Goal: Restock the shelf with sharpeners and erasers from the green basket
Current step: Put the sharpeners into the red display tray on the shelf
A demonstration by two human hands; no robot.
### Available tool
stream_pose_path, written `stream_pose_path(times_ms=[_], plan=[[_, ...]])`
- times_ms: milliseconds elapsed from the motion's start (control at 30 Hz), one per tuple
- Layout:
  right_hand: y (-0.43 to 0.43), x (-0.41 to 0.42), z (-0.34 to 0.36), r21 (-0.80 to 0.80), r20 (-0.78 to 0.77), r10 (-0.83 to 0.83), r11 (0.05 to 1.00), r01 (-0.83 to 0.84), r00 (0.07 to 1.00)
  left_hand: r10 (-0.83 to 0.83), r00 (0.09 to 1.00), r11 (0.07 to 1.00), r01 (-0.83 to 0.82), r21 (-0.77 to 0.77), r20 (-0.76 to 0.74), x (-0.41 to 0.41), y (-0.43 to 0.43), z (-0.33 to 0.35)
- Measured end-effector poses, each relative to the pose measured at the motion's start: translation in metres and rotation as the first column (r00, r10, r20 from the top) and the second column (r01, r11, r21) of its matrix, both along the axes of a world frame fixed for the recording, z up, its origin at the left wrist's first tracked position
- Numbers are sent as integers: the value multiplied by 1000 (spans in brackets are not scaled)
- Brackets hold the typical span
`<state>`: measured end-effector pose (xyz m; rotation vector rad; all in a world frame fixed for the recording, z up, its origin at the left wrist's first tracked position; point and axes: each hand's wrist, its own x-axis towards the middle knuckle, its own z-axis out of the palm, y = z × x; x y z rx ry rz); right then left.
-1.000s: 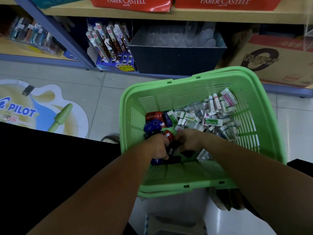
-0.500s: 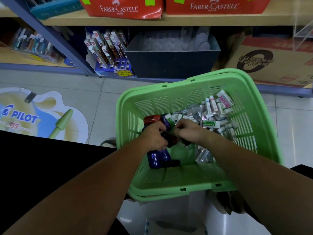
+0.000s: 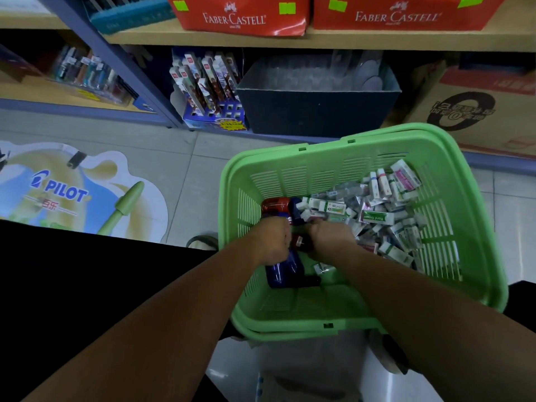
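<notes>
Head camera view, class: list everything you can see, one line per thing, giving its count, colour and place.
green basket: one, green, in front of the shelves
erasers: many, mostly white, piled in the basket's right half
sharpeners: several, red and blue, basket's left side
Faber-Castell packs: two, red, upper shelf
dark bin: one, black, lower shelf
pen display: one, blue, left of the bin
cardboard box: one, brown, right of the bin
Pilot sticker: one, blue and cream, floor at left
left hand: one, grips a blue sharpener
right hand: one, among the sharpeners, grip hidden
</notes>
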<state>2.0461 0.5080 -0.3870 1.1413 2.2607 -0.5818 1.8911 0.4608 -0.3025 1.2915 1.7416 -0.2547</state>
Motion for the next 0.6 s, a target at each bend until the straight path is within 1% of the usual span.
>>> stream_pose_path(times_ms=[33,100,167,233,300,433,500,567,600], plan=[[2,2,2,-46,-32,-61,997,60,998,-10,1000,1000,10,-15,19,0,-2,-3],[9,9,9,-198,-82,-191,965,172,978,-43,997,997,46,-58,60,2,-6,-11],[17,19,21,-381,-127,-339,884,270,932,-112,990,988,120,-101,88,9,-8,-19],[25,31,34,-500,-175,-478,796,340,861,-186,976,971,200,-132,114,21,-9,-27],[32,45,46,-559,-203,-571,734,385,795,-202,968,960,226,-167,149,35,-9,-36],[36,65,62,-647,-218,-667,646,406,713,-282,948,920,311,-236,149,53,-12,-54],[34,73,61,-668,-237,-702,620,412,671,-287,946,908,319,-271,151,53,-13,-57],[31,80,57,-668,-234,-722,606,432,651,-291,947,892,321,-319,139,50,-11,-53],[30,82,56,-666,-218,-712,609,432,668,-296,947,881,321,-349,124,48,-8,-49]])
